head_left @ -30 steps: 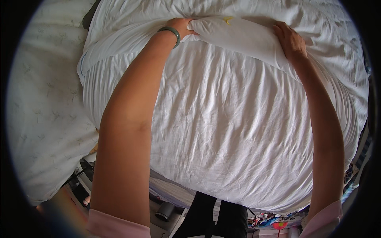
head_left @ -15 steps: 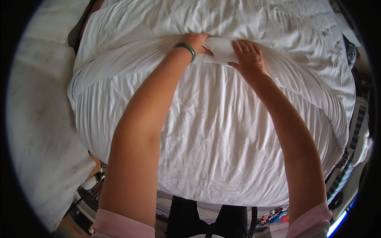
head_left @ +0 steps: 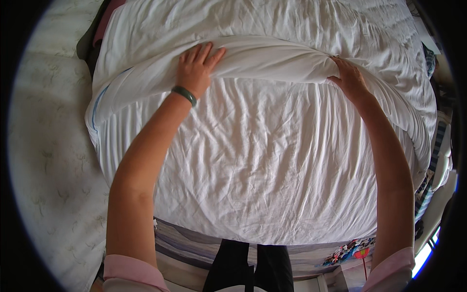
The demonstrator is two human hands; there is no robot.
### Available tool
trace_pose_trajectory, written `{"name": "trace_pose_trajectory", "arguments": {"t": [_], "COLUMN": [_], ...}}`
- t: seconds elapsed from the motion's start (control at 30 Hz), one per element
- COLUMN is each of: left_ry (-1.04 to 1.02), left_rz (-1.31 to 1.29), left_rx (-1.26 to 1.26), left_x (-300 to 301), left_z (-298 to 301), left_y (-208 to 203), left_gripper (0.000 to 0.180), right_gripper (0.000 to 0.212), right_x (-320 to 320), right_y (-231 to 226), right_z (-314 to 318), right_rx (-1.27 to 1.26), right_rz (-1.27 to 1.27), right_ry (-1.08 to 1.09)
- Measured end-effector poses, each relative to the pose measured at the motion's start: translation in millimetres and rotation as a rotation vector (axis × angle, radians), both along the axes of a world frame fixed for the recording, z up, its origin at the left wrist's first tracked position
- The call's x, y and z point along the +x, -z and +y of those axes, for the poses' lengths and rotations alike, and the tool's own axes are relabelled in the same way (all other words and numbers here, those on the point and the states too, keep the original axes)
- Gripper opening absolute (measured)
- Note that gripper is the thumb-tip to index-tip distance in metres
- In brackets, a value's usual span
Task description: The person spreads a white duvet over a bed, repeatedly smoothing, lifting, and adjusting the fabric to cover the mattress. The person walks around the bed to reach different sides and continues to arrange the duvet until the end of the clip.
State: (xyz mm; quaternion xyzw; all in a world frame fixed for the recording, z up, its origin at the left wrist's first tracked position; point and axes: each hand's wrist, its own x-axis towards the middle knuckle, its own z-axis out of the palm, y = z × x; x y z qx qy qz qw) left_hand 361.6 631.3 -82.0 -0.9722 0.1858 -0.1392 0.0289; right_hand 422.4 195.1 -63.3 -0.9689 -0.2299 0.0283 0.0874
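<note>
Left hand (head_left: 195, 73) flat on white fold (head_left: 267, 58), fingers spread, nothing gripped. Right hand (head_left: 350, 81) on same fold farther right, thumb apart from fingers; cannot tell if cloth pinched. Fold directly under both hands, long axis left to right, bowed, across white bed cover (head_left: 272, 160). Blue edging (head_left: 100, 99) at left end. Fold's underside hidden; right end blurs into creases; cover's far edge cut off.
</note>
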Motion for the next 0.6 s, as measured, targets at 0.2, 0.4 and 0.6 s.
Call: {"name": "trace_pose_trajectory", "arguments": {"t": [0.2, 0.4, 0.6], "left_ry": [-0.117, -0.161, -0.099], "left_rz": [0.804, 1.027, 1.085], "left_rx": [-0.255, -0.116, -0.296], "left_x": [90.7, 138.9, 142.1], "left_z": [5.5, 3.8, 13.1], "left_y": [-52.3, -41.0, -24.6], "left_gripper": [0.060, 0.066, 0.062], "right_gripper": [0.051, 0.071, 0.089], "right_x": [19.8, 5.1, -47.9], "right_y": [-30.3, -30.2, -17.1], "right_z": [3.9, 9.2, 141.5], "right_rx": [0.031, -0.004, 0.194], "right_rz": [0.286, 0.063, -0.228], "right_ry": [0.136, 0.064, -0.067]}}
